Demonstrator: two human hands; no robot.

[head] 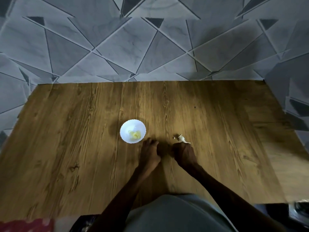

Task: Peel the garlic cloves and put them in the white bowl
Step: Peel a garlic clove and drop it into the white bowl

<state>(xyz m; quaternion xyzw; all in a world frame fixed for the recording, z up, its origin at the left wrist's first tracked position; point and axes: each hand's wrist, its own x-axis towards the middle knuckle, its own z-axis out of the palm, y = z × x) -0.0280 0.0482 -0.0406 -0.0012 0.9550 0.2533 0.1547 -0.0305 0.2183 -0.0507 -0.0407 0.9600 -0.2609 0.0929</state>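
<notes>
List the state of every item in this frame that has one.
left hand: fingers curled, contents hidden.
right hand: fingers curled, contents hidden.
white bowl: upright, not empty.
peeled cloves: yellowish, inside the white bowl.
pale garlic piece: lying outside the bowl, just beyond the right hand.

The bowl lies left of the garlic.

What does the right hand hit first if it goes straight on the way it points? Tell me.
Most likely the garlic piece, lying on the table just beyond the right hand. With one view the depth is unclear; the hand may already touch it.
</notes>
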